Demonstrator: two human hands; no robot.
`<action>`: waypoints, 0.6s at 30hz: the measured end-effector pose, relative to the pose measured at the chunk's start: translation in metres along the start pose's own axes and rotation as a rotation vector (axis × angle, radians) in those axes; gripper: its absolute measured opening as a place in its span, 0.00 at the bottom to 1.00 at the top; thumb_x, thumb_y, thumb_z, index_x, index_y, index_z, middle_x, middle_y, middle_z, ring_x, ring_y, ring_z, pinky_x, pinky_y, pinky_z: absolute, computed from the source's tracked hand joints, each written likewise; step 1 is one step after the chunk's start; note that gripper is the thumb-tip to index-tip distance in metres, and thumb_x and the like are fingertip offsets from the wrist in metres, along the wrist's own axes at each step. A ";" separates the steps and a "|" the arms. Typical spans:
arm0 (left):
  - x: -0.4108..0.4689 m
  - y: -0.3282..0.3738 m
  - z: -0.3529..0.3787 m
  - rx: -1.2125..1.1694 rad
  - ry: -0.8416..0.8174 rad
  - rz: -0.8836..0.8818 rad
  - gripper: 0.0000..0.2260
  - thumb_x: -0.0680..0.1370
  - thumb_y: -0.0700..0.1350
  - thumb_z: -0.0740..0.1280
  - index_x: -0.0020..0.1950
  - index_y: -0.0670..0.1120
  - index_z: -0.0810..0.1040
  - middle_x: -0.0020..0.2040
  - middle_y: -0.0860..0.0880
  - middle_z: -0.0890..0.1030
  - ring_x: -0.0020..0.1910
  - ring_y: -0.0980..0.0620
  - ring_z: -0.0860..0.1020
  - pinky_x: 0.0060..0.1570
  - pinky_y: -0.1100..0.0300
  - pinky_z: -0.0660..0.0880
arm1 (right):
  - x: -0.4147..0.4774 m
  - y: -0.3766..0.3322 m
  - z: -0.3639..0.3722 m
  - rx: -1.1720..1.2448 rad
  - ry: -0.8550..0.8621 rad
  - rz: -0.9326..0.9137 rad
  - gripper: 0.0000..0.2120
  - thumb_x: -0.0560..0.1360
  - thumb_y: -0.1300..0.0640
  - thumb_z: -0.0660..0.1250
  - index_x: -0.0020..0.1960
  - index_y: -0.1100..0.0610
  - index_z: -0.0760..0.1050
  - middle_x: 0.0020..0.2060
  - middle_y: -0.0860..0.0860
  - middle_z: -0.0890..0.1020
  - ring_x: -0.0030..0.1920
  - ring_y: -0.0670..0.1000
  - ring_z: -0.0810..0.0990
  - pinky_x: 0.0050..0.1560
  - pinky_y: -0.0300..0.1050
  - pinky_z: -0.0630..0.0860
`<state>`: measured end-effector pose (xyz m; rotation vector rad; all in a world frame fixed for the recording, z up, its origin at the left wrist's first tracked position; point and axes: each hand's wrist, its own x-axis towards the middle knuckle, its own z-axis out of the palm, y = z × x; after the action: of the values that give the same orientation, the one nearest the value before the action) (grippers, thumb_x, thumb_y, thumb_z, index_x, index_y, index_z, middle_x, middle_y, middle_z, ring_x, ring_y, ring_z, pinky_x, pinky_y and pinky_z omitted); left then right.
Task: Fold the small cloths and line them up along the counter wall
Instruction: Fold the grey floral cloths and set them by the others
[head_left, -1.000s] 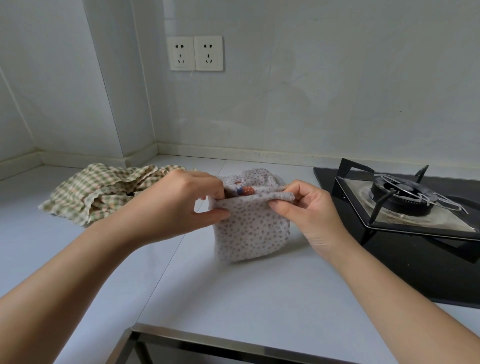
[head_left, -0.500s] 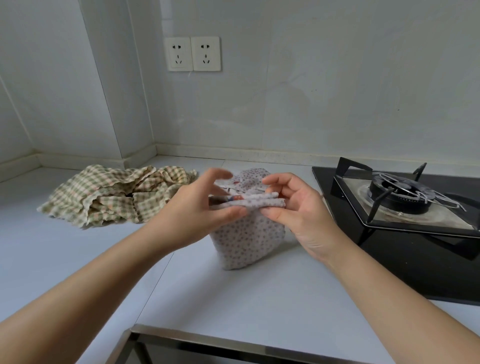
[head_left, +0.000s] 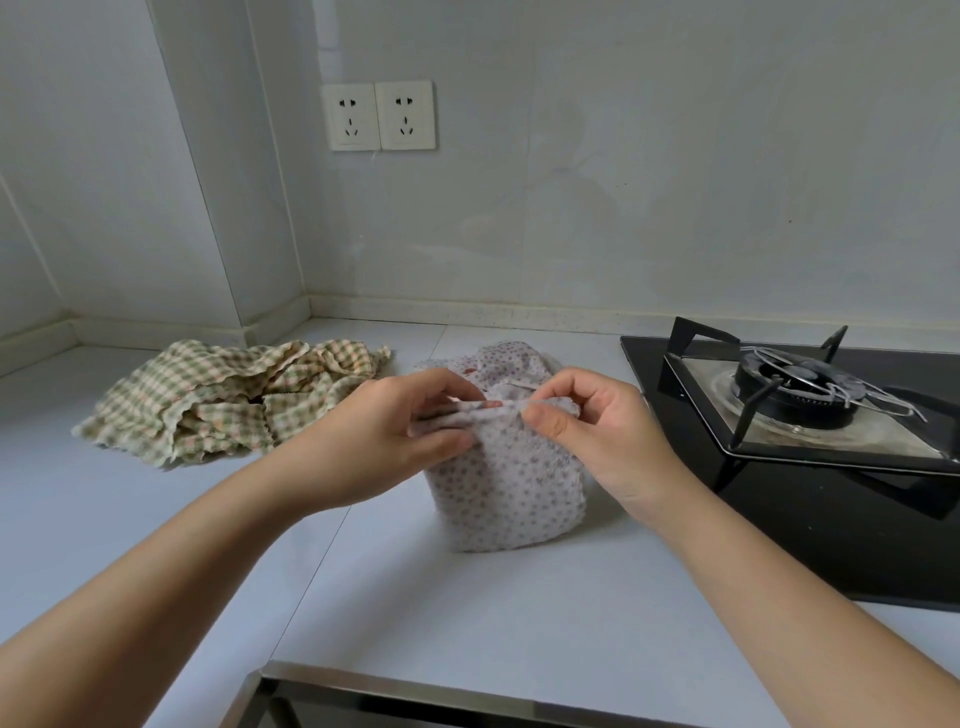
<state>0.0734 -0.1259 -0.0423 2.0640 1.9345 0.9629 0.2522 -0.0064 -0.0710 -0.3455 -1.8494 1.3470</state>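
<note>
From the head view, both hands meet over the counter, just left of the stove. The left hand pinches the top edge of the dotted cloth between thumb and curled fingers. The right hand pinches the same edge from the other side, thumb against forefinger, its other fingers curled in. The two grips sit close together, apparently to line up the layers of the edge before the next fold. The cloth hangs from that edge, and its lower end rests on the counter, so the surface takes the slack and the panel falls flat.

The dotted cloth is pale with small dark specks. It looks soft and slightly nubby, and it drapes in a rounded, limp panel. More of it is bunched behind the hands; how many layers are stacked there I cannot tell.

The check cloth lies in a rumpled heap to the left, near the corner and unfolded. It is woven in green and cream squares with a wavy, pinked edge. Nothing is lined up along the wall yet, so the task seems to be at an early stage.

The counter is smooth, pale and matte, with a metal rim at its near side. The stove is glossy black glass with an angular pan support. Two white sockets sit on the wall above.
</note>
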 end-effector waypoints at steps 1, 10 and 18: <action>0.002 -0.004 0.001 -0.001 0.004 -0.071 0.07 0.76 0.44 0.69 0.52 0.46 0.78 0.44 0.57 0.82 0.45 0.61 0.80 0.47 0.65 0.75 | 0.001 0.001 -0.001 0.003 0.054 -0.007 0.06 0.65 0.51 0.71 0.38 0.52 0.78 0.34 0.46 0.79 0.38 0.44 0.76 0.42 0.34 0.73; 0.001 -0.007 0.045 -0.152 0.365 -0.344 0.10 0.81 0.48 0.61 0.40 0.50 0.71 0.35 0.55 0.76 0.35 0.59 0.73 0.33 0.67 0.67 | 0.000 0.020 0.009 -0.046 -0.091 0.263 0.02 0.76 0.57 0.67 0.47 0.55 0.78 0.40 0.52 0.82 0.43 0.48 0.79 0.47 0.43 0.75; 0.004 -0.019 0.041 -0.077 0.057 -0.592 0.10 0.79 0.55 0.63 0.48 0.48 0.73 0.38 0.47 0.79 0.22 0.55 0.74 0.19 0.65 0.68 | 0.006 0.039 0.007 -0.188 0.122 0.405 0.07 0.76 0.57 0.68 0.39 0.53 0.77 0.39 0.54 0.82 0.42 0.51 0.78 0.46 0.44 0.73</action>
<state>0.0796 -0.1069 -0.0827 1.2967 2.2882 0.9304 0.2345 0.0083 -0.1034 -0.9205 -1.8707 1.3774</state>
